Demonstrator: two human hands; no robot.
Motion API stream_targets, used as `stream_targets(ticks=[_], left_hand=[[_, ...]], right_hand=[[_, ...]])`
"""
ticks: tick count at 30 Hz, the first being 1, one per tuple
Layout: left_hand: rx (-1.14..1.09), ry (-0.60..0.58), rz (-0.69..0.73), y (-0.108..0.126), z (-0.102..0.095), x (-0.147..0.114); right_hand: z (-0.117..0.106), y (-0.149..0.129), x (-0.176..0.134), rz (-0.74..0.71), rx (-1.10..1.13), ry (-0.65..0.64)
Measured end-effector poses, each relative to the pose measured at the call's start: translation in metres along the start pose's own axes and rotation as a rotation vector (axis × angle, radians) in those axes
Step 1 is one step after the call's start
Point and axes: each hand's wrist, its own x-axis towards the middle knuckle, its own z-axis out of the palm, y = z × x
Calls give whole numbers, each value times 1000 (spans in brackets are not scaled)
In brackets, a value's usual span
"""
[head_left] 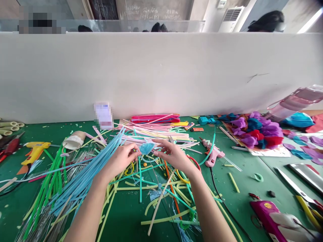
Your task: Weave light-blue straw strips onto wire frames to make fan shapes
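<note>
Between my two hands, above the middle of the table, is a small light-blue petal-shaped piece with fine ribs, seemingly made of pipe cleaner. My left hand pinches its left edge between thumb and fingertips. At the right edge, the thumb and fingers of my right hand close on the same piece. Loose green and yellow pipe cleaner lengths lie beneath the hands. Left of my left forearm runs a thick bundle of blue pipe cleaners. A blue tassel rests below the hands.
Pink pipe cleaners are piled at the back. A yellow glue gun lies left, a pink glue gun right. Farther right are purple and red felt-like pieces, scissors and a pink bottle. A white partition stands behind.
</note>
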Motion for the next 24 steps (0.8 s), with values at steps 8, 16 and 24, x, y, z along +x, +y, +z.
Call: stream_targets(ticks=[8,16,24], left_hand=[[-29,-87,-64,-3,2,1],[70,-237,-53,-10,7,-3],[241,-28,220,-16,36,-35]], right_hand=[[-1,-18,-1,-87,-261,338],[-20,-39,-13,-90,-45,479],[-5,-17,-23,-5,118,325]])
